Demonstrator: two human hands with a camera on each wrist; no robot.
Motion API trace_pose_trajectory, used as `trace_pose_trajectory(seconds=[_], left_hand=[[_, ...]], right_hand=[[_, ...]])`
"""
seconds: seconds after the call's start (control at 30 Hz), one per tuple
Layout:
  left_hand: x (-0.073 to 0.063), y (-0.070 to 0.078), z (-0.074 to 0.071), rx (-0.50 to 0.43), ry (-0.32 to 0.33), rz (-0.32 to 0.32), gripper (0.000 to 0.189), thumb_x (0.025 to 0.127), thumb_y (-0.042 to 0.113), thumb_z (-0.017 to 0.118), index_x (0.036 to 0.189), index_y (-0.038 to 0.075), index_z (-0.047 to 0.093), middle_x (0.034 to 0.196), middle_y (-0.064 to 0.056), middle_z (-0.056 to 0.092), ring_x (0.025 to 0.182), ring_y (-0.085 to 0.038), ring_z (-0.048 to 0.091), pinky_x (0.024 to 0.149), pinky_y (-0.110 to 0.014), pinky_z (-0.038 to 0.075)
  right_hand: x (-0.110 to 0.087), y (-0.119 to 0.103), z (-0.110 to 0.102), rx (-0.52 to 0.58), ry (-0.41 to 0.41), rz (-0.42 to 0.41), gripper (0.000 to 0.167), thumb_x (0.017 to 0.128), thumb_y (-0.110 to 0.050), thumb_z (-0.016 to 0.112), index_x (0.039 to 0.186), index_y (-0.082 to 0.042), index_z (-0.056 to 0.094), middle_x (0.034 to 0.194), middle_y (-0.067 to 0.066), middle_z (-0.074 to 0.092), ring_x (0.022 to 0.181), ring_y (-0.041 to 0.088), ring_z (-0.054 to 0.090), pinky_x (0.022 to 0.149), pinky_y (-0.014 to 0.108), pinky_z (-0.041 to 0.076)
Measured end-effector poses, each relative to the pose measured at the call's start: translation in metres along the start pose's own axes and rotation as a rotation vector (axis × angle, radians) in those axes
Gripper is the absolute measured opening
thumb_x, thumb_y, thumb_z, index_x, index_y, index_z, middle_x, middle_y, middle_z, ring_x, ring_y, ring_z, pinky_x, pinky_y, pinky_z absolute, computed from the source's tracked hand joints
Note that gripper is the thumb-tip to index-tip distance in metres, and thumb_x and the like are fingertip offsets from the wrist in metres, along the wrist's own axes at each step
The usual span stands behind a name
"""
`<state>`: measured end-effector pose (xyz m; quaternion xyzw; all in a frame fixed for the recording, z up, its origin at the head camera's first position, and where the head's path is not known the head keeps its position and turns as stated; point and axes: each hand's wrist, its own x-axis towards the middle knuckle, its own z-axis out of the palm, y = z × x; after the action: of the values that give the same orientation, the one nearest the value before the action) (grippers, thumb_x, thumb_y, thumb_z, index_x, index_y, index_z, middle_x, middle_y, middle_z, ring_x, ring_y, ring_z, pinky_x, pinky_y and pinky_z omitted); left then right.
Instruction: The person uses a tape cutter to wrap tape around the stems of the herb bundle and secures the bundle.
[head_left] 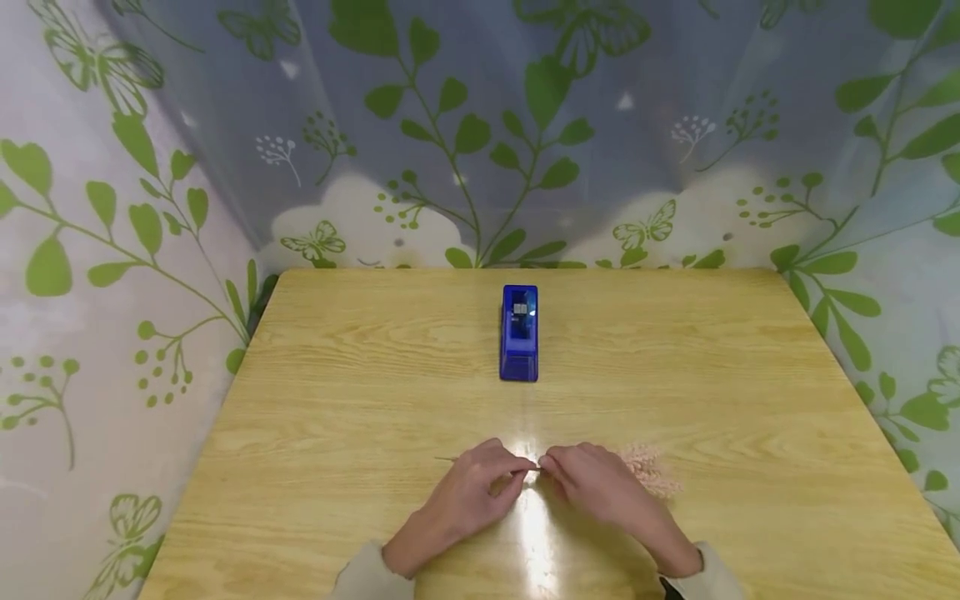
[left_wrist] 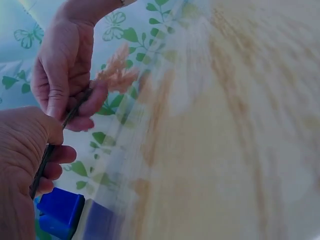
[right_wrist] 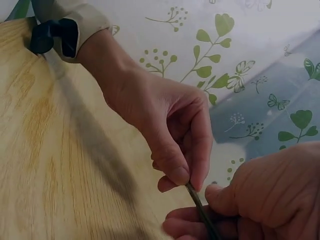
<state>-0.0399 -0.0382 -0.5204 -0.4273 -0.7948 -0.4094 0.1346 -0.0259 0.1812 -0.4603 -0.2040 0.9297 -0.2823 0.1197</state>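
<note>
An artificial flower spray with a fluffy pink head and a thin dark green stem lies crosswise between both hands, low over the table. My left hand pinches the stem between thumb and fingers; the thin tail of the stem pokes out to its left. Close beside it, on the side of the pink head, my right hand grips the stem with curled fingers. A short piece of stem shows between the two hands. In the head view, the right hand covers part of the stem and the base of the pink head.
A blue box-shaped object with a see-through top stands on the wooden table, beyond the hands. Leaf-patterned curtains hang behind the table and along both sides.
</note>
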Motion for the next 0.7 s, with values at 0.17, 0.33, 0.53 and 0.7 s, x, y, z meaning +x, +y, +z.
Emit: trace_pose_trajectory(seconds=[0.17, 0.33, 0.53, 0.7], left_hand=[[-0.001, 0.002, -0.001, 0.001, -0.005, 0.010, 0.022, 0.084, -0.006, 0.077, 0.103, 0.005, 0.080, 0.086, -0.001, 0.077, 0.072, -0.008, 0.059, 0.068, -0.005, 0.044], [-0.001, 0.005, 0.002, 0.004, -0.006, -0.007, 0.020, 0.086, -0.006, 0.076, 0.102, 0.005, 0.081, 0.090, -0.002, 0.079, 0.077, -0.010, 0.067, 0.075, -0.009, 0.051], [-0.002, 0.008, 0.005, 0.099, -0.028, -0.076, 0.016, 0.086, -0.002, 0.080, 0.099, 0.007, 0.081, 0.086, 0.000, 0.078, 0.075, -0.009, 0.069, 0.073, -0.011, 0.053], [0.004, 0.010, 0.005, 0.061, -0.075, -0.190, 0.017, 0.087, -0.006, 0.076, 0.098, 0.005, 0.081, 0.089, -0.003, 0.079, 0.080, -0.013, 0.072, 0.076, -0.014, 0.056]], right_hand=[[0.003, 0.006, 0.000, 0.023, -0.055, -0.044, 0.030, 0.108, -0.016, 0.056, 0.079, -0.017, 0.065, 0.063, -0.014, 0.050, 0.054, 0.001, 0.040, 0.050, 0.023, 0.040], [0.002, 0.008, 0.005, 0.010, -0.003, -0.075, 0.018, 0.101, -0.007, 0.066, 0.085, -0.014, 0.073, 0.073, -0.008, 0.062, 0.061, 0.001, 0.047, 0.058, 0.022, 0.046], [0.000, 0.002, 0.015, -0.106, 0.137, -0.072, 0.018, 0.092, -0.002, 0.075, 0.079, -0.014, 0.075, 0.071, -0.009, 0.061, 0.062, 0.002, 0.051, 0.057, 0.022, 0.048], [0.000, 0.000, 0.023, -0.261, 0.256, -0.141, 0.038, 0.087, 0.000, 0.074, 0.062, -0.021, 0.053, 0.063, -0.012, 0.045, 0.053, 0.001, 0.032, 0.047, 0.018, 0.031]])
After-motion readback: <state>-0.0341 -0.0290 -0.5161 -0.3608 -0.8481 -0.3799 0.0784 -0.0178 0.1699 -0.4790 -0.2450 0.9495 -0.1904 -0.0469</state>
